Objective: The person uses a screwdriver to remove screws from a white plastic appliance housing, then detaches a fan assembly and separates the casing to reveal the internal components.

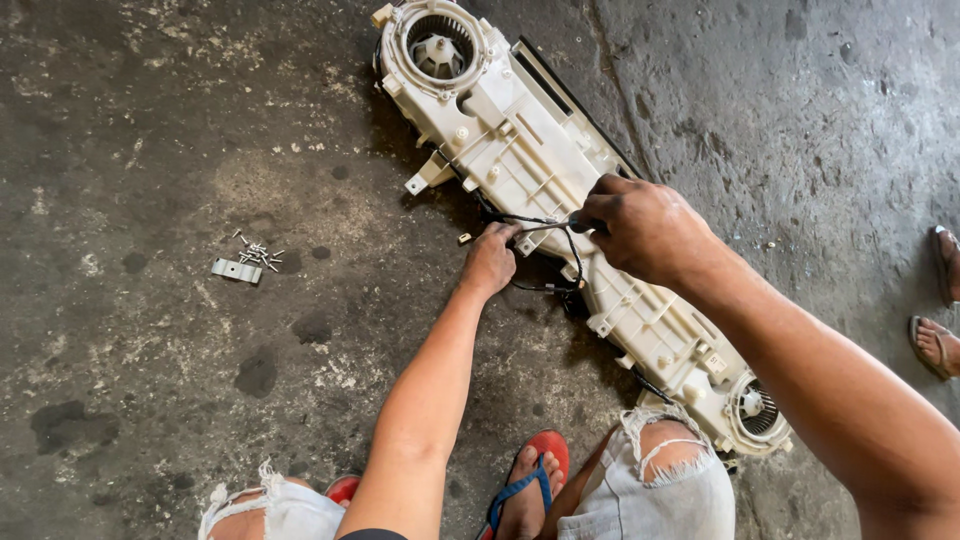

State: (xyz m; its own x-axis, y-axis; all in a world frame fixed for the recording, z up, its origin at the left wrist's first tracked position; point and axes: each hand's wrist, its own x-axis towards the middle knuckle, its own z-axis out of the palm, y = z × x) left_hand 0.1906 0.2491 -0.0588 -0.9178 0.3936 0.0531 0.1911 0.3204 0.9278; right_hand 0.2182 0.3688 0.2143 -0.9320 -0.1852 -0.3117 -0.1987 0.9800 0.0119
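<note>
Right hand (645,228) hid its own fingertips; the fingers curled shut over the end of a black wire harness (545,255), and a small tool tip or connector at the thumb was too small to identify. Left hand (490,260) seen from the back, fingers bent and pinching the same harness at its other end; what lay under the palm could not be made out.

Both hands rested on the middle of a long cream plastic blower housing (530,150), ribbed and tabbed, lying diagonally on the floor. A round fan opening (438,42) with a finned wheel sat well beyond the hands at the far end; a second fan opening (757,407) sat below the right forearm, near the right knee, partly cut off by frayed denim (660,480). The harness looped loose between the hands and dropped toward the housing's near edge, its run beneath the housing hidden.

Well left of the left hand: a heap of small screws (258,254) touching a flat grey metal bracket (236,270) on rough, oil-stained concrete (130,400). Red sandal with blue strap (527,482) below the left forearm. Another person's sandalled feet (938,340) cut off by the frame to the right.
</note>
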